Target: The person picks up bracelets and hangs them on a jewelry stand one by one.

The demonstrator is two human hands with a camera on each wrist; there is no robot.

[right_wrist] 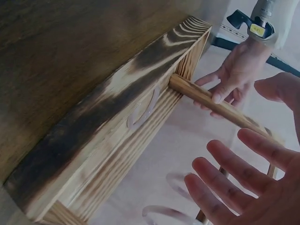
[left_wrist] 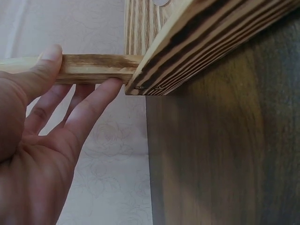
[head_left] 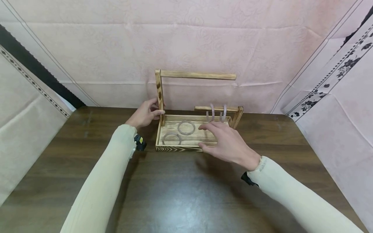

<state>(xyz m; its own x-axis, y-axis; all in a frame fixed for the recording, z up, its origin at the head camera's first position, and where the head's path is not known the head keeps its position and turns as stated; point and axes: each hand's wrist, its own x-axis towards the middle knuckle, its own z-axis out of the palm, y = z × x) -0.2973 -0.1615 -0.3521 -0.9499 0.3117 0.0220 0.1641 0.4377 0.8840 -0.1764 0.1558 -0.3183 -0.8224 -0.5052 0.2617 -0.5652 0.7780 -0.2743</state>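
Left hand [head_left: 144, 114] pinches the wooden upright post [head_left: 160, 90]; right hand [head_left: 228, 142], grasping nothing, hovers above the tray [head_left: 177, 148]; two translucent rings [head_left: 186, 134] lie inside.

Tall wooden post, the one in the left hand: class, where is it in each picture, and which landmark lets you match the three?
Head: the tall post stands upright at the left end of the tray, just left of centre.
Left wrist: it runs sideways across the upper left.
Right wrist: it slants down rightward from upper centre.
Shared landmark: the left hand, holding the post in all three.
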